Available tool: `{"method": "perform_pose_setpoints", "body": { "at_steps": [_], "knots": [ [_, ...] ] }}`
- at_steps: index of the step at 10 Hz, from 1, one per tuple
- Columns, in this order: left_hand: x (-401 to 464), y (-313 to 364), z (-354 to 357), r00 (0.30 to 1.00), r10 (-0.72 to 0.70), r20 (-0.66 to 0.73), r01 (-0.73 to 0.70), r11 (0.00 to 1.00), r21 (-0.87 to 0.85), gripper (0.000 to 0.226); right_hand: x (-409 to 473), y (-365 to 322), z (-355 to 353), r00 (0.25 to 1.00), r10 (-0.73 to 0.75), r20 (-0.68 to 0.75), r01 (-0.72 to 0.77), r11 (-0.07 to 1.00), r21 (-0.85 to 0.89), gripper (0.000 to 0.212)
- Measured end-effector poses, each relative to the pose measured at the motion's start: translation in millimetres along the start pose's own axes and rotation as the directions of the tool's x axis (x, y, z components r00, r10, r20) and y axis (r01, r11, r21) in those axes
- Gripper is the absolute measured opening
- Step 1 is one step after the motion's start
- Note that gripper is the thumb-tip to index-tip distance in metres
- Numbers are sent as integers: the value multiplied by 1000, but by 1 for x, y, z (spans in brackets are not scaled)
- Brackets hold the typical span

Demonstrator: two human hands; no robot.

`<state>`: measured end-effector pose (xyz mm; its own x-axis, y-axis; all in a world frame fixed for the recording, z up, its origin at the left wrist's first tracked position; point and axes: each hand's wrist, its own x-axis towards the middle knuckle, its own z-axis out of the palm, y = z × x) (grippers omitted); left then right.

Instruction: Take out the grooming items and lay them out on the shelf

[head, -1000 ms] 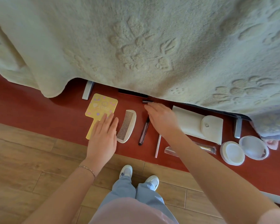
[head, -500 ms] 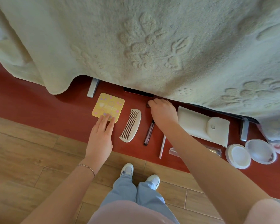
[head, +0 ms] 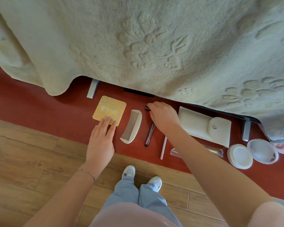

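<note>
Yellow mirror (head: 109, 109) farther up the shelf (head: 39, 115) than before; left hand (head: 102, 140) flat on it; right hand (head: 164, 117) pinching a dark stick (head: 147, 108).

Our right hand (head: 163, 117) hides most of a small dark item (head: 147, 108), and its forearm covers the middle of the clear packet (head: 216, 150). Beyond our hands the blanket (head: 154, 43) conceals a black object (head: 138, 93); our left fingers (head: 105, 122) cover the yellow mirror's (head: 109, 108) near edge.

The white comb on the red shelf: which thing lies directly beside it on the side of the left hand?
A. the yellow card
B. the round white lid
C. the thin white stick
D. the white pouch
A: the white comb lies between the yellow card, which the left hand touches with straight fingers, and a dark pen.
</note>
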<state>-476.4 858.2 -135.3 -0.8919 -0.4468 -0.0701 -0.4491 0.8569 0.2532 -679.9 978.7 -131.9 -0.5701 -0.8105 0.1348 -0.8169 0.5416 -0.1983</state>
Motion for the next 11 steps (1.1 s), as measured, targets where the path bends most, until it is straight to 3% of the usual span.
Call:
{"method": "perform_pose_setpoints", "body": {
  "at_steps": [2,9,11],
  "knots": [
    [2,1,-2,1000,-1,-23,1,1000,23,72,0,1,-9,995,27,100,-28,1000,12,25],
    [9,8,-4,999,28,-40,-26,998,56,77,0,3,-15,986,56,159,-62,998,31,29],
    [10,16,-6,993,68,-94,-63,997,54,77,-14,8,-21,998,47,29,-49,996,78,30]
  ]
}}
